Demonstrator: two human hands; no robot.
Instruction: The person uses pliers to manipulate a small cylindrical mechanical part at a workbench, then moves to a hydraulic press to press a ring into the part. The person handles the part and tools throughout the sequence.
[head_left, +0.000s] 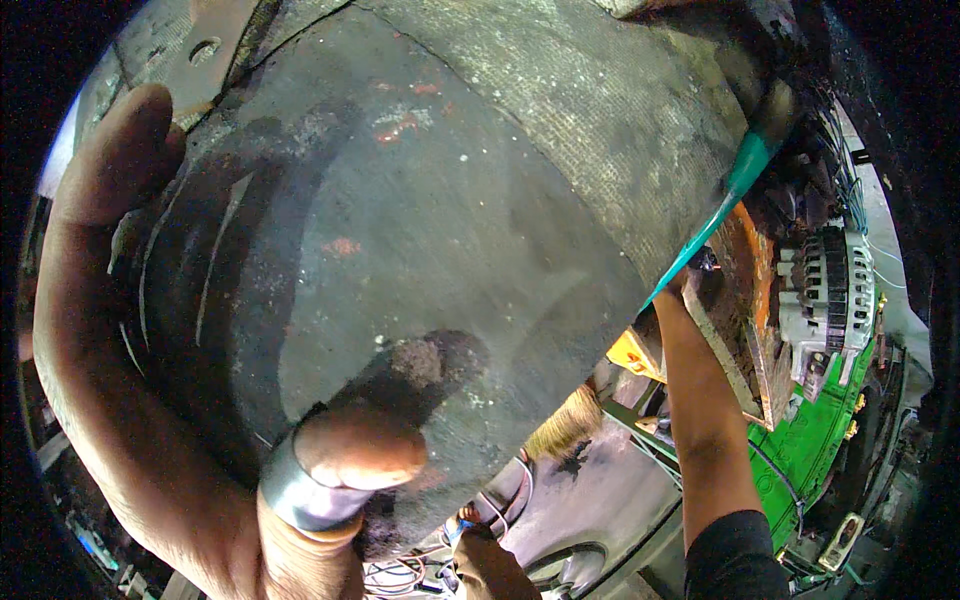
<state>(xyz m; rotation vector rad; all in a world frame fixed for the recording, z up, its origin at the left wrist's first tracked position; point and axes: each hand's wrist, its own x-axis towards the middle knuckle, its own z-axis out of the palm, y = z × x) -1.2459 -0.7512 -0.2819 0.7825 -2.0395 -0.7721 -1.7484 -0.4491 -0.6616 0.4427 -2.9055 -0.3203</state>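
Left hand gripping grimy curved panel; right hand hidden behind it.

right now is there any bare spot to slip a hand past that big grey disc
Hardly. The grey disc fills most of the view, the left hand gripping its lower left rim. The only bare patch is the grey surface below it, between the brush and the right forearm. Right of that, wires and a green board crowd in.

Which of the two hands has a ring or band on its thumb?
The left hand, gripping the big dark round disc close to the camera, wears a silver band on its thumb. The right hand, raised beside the teal-handled tool, shows none.
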